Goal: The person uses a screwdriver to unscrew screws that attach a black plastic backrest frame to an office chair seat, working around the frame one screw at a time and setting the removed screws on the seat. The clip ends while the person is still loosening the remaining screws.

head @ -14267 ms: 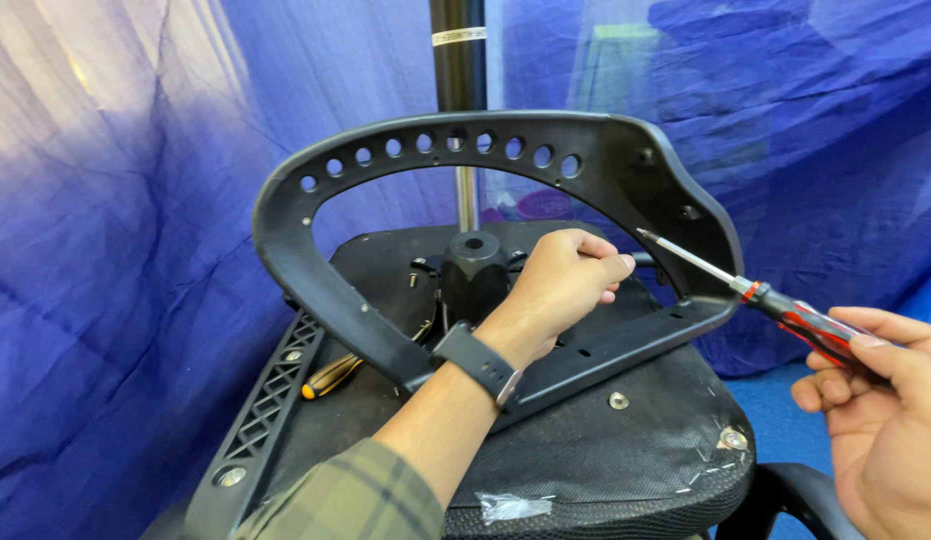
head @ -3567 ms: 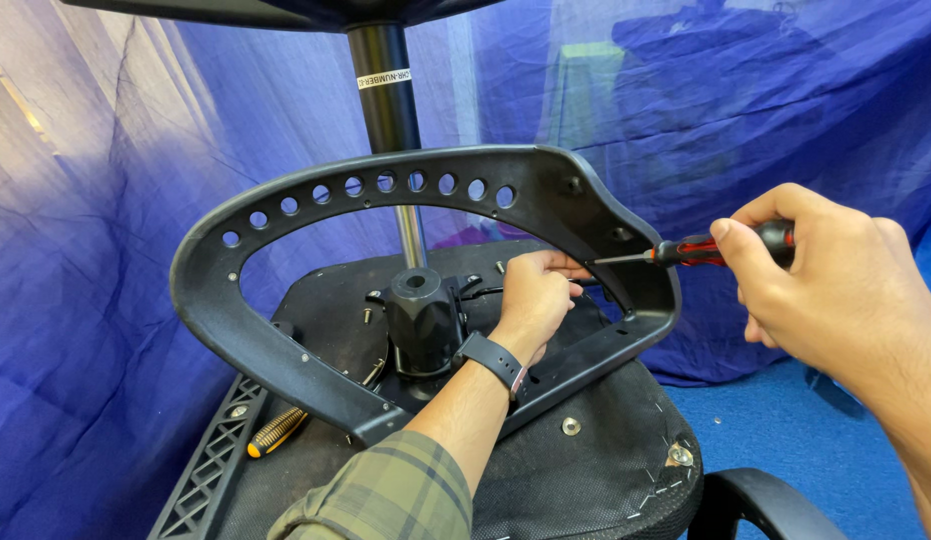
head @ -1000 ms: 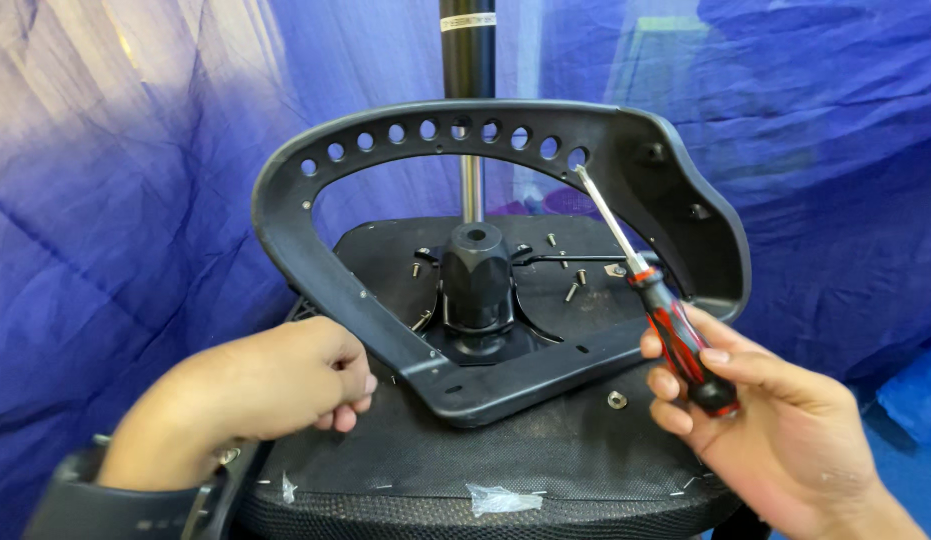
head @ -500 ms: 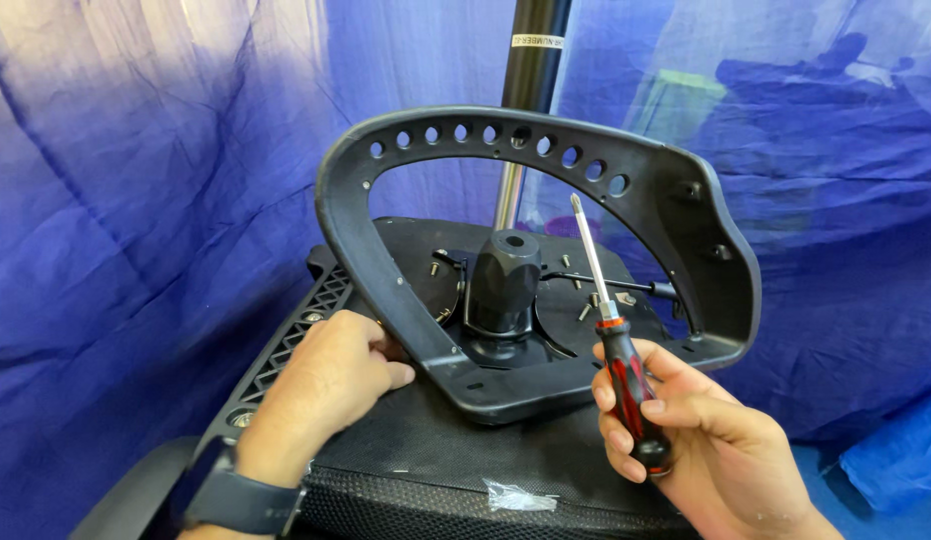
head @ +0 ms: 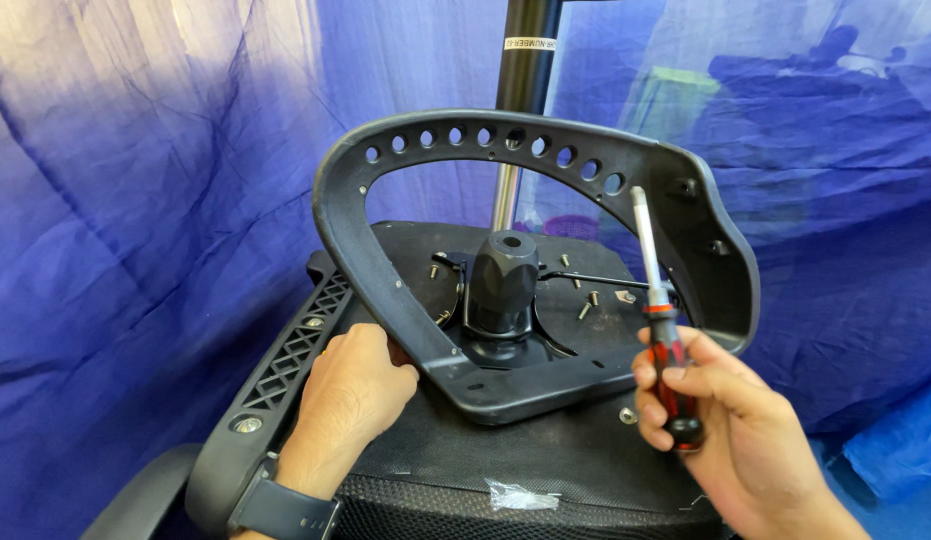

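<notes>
My left hand point(head: 351, 388) rests on the left lower edge of a black curved plastic frame point(head: 546, 150) with a row of holes, fingers curled against it where it meets the upturned chair seat point(head: 546, 460). My right hand point(head: 731, 420) holds a red-and-black screwdriver point(head: 661, 330) upright, shaft pointing up in front of the frame's right side. A black hub point(head: 503, 280) stands at the frame's centre on the metal seat plate point(head: 586, 320), with loose screws point(head: 586, 305) lying around it.
A black pole point(head: 521, 90) rises behind the frame. Blue cloth point(head: 136, 200) hangs all around. A ribbed black arm piece point(head: 286, 360) runs along the seat's left side. A small clear plastic bag point(head: 516, 493) lies on the seat's front edge. A washer point(head: 628, 414) sits near my right hand.
My left hand has slid up to the frame's lower left edge. My right hand has brought the screwdriver more upright; the view has shifted slightly.
</notes>
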